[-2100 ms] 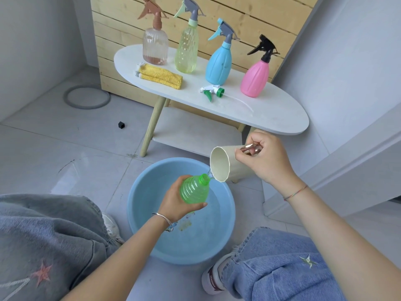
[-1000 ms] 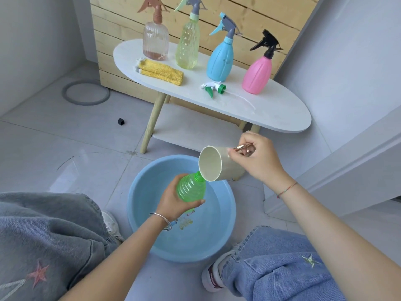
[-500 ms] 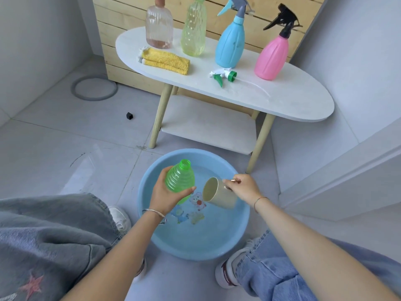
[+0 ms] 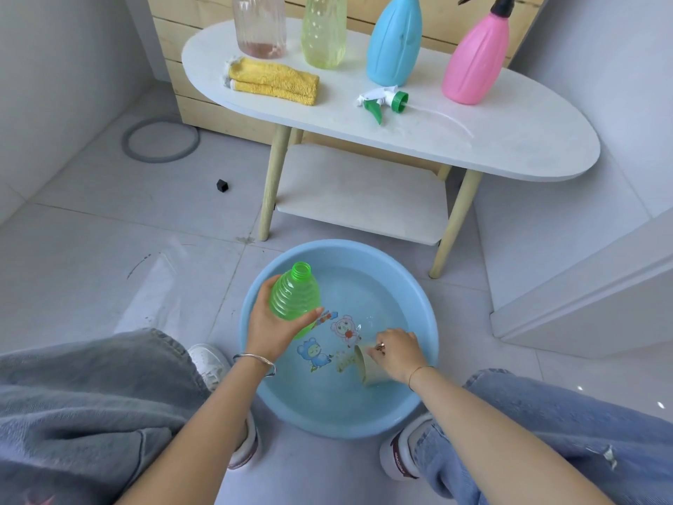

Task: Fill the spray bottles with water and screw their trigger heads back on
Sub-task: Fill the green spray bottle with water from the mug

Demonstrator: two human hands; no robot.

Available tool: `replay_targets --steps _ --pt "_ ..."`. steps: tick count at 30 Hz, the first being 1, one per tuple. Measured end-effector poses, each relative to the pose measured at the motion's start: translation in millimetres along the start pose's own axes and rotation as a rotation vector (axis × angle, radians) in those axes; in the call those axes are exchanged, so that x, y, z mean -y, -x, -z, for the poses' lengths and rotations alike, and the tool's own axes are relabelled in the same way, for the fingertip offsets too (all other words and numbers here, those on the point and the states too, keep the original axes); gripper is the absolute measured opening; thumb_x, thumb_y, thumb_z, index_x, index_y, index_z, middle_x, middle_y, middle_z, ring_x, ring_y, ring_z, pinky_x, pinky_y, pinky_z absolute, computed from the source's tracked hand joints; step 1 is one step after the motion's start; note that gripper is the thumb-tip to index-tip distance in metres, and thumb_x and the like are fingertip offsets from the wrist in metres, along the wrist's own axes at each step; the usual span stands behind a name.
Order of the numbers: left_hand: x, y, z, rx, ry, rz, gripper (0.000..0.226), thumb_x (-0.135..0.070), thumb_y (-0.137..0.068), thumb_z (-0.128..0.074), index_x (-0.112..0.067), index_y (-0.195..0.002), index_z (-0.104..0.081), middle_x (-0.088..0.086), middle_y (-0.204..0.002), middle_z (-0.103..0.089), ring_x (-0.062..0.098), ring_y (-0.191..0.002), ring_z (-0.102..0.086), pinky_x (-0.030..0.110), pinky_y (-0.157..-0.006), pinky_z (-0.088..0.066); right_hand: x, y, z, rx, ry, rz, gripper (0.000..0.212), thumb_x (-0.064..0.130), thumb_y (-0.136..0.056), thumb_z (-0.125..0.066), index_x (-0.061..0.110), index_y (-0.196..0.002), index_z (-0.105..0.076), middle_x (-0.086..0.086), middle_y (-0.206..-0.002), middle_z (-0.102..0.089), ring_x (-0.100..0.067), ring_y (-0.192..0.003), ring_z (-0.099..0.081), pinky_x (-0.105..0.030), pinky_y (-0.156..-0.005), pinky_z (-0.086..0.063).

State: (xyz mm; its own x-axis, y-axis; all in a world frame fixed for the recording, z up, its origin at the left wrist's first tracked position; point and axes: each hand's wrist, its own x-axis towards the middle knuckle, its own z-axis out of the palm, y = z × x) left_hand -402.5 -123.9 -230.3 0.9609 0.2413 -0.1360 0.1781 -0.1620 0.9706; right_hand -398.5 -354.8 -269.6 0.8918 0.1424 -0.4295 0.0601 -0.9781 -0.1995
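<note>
— Whereabouts of the green bottle (image 4: 295, 295)?

— Over the left side of the blue basin (image 4: 338, 246), upright, neck bare and open to the top. Clasped round the belly by the left grip (image 4: 271, 329), fingers and thumb curled close against the ribbed plastic. Probably held above the water for catching any spill from a pour.

— And on the other side?

— Down inside the basin: the right grip (image 4: 397, 349), fingers curled over the top of a beige cup (image 4: 368, 368). Cup tipped over, mouth toward the left, low in the water. Looks like scooping a fresh load.

— How full so far?

— Cannot tell through the green plastic. Judged as mid-fill, with the screwing-on not yet reached.

— Why the trigger head (image 4: 386, 102) up there?

— Laid flat on the white worktop (image 4: 510, 140), dip tube trailing to the right, just in front of the blue bottle (image 4: 395, 45) and near the pink bottle (image 4: 473, 63). Dry, out of the splash, well apart from both grips yet likely within an easy reach.

— Anything for drips?

— A folded yellow cloth (image 4: 273, 80) toward the worktop's left end, presumably for wiping down afterwards.
</note>
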Motion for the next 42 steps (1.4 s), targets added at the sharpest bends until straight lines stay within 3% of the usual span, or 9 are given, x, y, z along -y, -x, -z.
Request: replay_targets --steps 3,10,16,20,25,30,34,37,42 --pt "0 0 -1 0.002 -0.006 0.009 0.072 -0.019 -0.06 -0.091 -0.02 -0.121 -0.052 -0.01 -0.106 -0.062 -0.016 -0.086 -0.057 0.001 -0.072 -0.042 1 -2 -6 0.008 -0.094 -0.043 0.041 0.039 -0.094 -0.05 0.025 -0.059 -0.031 0.001 -0.084 -0.046 -0.024 -0.089 -0.049 -0.031 -0.077 -0.028" --pt "-1 2 0 0.0 -0.004 0.013 0.073 -0.019 -0.06 -0.091 -0.02 -0.123 -0.052 -0.01 -0.107 -0.062 -0.017 -0.088 -0.056 0.002 -0.073 -0.043 0 1 -16 0.082 -0.501 -0.137 0.043 0.031 -0.089 -0.059 0.019 -0.059 -0.031 0.002 -0.067 -0.038 -0.021 -0.071 -0.039 -0.03 -0.067 -0.029" --pt "-12 5 1 -0.024 0.025 -0.007 0.07 -0.014 -0.062 -0.09 -0.021 -0.119 -0.051 -0.01 -0.105 -0.061 -0.019 -0.085 -0.056 0.0 -0.072 -0.042 6 12 2 -0.013 -0.852 -0.227 0.043 0.014 -0.08 -0.066 0.019 -0.056 -0.031 0.0 -0.06 -0.027 -0.017 -0.063 -0.027 -0.029 -0.055 -0.022" --pt "-20 10 1 -0.034 0.054 -0.034 0.065 -0.013 -0.063 -0.089 -0.027 -0.113 -0.051 -0.015 -0.102 -0.061 -0.02 -0.082 -0.056 0.0 -0.071 -0.041 9 19 37 -0.104 -0.973 -0.224 0.038 0.011 -0.078 -0.067 0.016 -0.055 -0.037 0.001 -0.058 -0.026 -0.011 -0.056 -0.026 -0.018 -0.047 -0.021" --pt "-27 13 0 -0.016 0.074 -0.061 0.068 -0.017 -0.062 -0.09 -0.029 -0.116 -0.052 -0.013 -0.107 -0.063 -0.012 -0.091 -0.059 0.004 -0.075 -0.045 14 32 103 -0.184 -1.008 -0.15 0.023 0.03 -0.07 -0.07 0.012 -0.074 -0.055 -0.006 -0.074 -0.035 -0.015 -0.074 -0.032 -0.029 -0.06 -0.022" --pt "-37 16 -3 0.01 0.102 -0.106 0.066 -0.021 -0.061 -0.09 -0.039 -0.111 -0.051 -0.013 -0.109 -0.063 -0.003 -0.098 -0.06 0.008 -0.079 -0.047 14 51 171 -0.262 -1.051 -0.03 0.036 0.02 -0.079 -0.069 0.017 -0.051 -0.046 0.002 -0.057 -0.035 -0.015 -0.066 -0.033 -0.027 -0.066 -0.024" --pt "-45 18 -8 0.031 0.115 -0.121 0.075 -0.021 -0.06 -0.091 -0.035 -0.121 -0.051 -0.015 -0.115 -0.061 -0.004 -0.102 -0.059 0.016 -0.087 -0.049 14 74 215 -0.287 -1.054 0.085 0.034 0.038 -0.067 -0.078 0.014 -0.062 -0.053 -0.007 -0.069 -0.049 -0.018 -0.077 -0.047 -0.03 -0.081 -0.031" --pt "-49 21 -14 0.059 0.122 -0.117 0.088 -0.023 -0.058 -0.092 -0.031 -0.133 -0.045 -0.02 -0.12 -0.056 -0.016 -0.105 -0.052 0.002 -0.084 -0.041 12 90 237 -0.316 -1.046 0.149 0.037 0.035 -0.068 -0.08 0.008 -0.075 -0.056 -0.009 -0.073 -0.054 -0.019 -0.078 -0.05 -0.031 -0.081 -0.034" --pt "-51 26 -23 0.139 0.051 -0.165 0.077 -0.03 -0.056 -0.093 -0.028 -0.122 -0.054 -0.015 -0.112 -0.064 -0.005 -0.102 -0.059 0.009 -0.086 -0.045 10 100 248 -0.426 -1.059 0.136 0.041 0.019 -0.076 -0.076 0.022 -0.052 -0.043 0.005 -0.056 -0.042 -0.018 -0.07 -0.039 -0.031 -0.072 -0.028"
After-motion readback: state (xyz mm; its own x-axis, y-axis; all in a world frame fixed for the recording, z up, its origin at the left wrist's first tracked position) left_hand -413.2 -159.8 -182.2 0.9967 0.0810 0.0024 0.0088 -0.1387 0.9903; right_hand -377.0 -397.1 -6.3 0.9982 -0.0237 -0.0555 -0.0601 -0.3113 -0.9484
